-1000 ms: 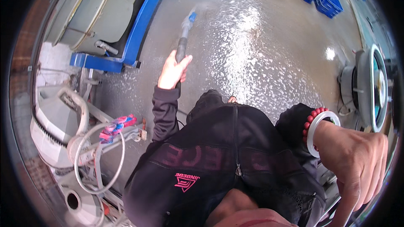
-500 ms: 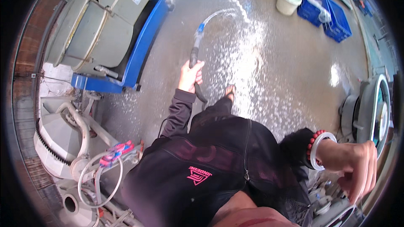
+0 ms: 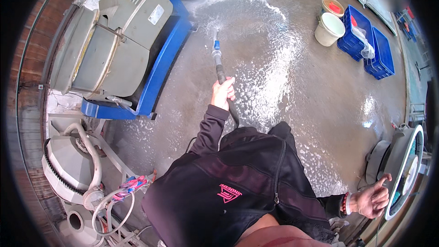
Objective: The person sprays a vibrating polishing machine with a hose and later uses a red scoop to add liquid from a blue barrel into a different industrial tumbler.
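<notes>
Wet floor (image 3: 334, 110) is stretching ahead of the left hand (image 3: 222, 93). A blue-framed machine (image 3: 132, 59) is standing to that hand's left; a round-rimmed unit (image 3: 396, 152) is standing by the right hand (image 3: 372, 201), which is half-curling, seemingly empty. The left hand is gripping a hose (image 3: 233, 112), its nozzle (image 3: 217, 45) spraying ahead; sweeping low and evenly would be serving best.

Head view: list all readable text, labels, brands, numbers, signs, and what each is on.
Black jacket: pink lettering beside a pink emblem; wording not copied here.
Grey machine housing: white rectangular label, print too small to read.
No other text I can make out.
</notes>
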{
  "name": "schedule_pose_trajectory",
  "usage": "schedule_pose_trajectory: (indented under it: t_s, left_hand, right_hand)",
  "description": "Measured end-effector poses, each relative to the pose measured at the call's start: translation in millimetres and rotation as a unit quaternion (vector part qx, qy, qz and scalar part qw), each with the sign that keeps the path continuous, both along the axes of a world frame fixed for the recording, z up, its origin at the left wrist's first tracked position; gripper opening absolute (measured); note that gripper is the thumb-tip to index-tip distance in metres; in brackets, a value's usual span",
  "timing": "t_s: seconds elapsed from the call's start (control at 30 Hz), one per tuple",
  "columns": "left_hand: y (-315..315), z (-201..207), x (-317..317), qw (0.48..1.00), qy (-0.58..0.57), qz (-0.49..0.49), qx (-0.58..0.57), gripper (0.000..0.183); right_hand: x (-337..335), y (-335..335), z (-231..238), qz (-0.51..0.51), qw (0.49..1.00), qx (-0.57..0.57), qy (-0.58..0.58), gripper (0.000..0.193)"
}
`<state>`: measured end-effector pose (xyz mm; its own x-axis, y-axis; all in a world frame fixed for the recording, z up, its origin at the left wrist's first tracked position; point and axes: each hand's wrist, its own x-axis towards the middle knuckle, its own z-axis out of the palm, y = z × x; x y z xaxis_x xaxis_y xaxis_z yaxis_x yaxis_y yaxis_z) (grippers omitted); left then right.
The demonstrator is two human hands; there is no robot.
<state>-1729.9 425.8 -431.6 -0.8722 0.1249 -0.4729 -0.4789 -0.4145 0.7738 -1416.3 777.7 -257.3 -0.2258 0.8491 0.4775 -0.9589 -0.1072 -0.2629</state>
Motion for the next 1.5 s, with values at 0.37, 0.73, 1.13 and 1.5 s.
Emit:
schedule_pose_trajectory:
  t_s: [0.37, 0.73, 1.13, 1.5]
  left_hand:
    - [106, 6, -123, 0.993, 0.049, 0.101, -0.046, 0.02]
    - [220, 62, -225, 0.986, 0.054, 0.114, -0.111, 0.016]
    - [271, 36, -337, 0.987, -0.037, 0.145, -0.065, 0.025]
    - [351, 14, -476, 0.984, -0.086, -0.088, -0.13, 0.024]
  right_hand:
    - [-196, 173, 4, 0.034, 0.999, 0.019, -0.022, 0.024]
    - [-408, 319, -14, 0.258, 0.966, -0.017, -0.025, 0.024]
    - [-626, 385, -289, 0.242, 0.574, 0.325, -0.711, 0.019]
    - [-504, 436, -439, 0.355, 0.317, 0.02, -0.88, 0.022]
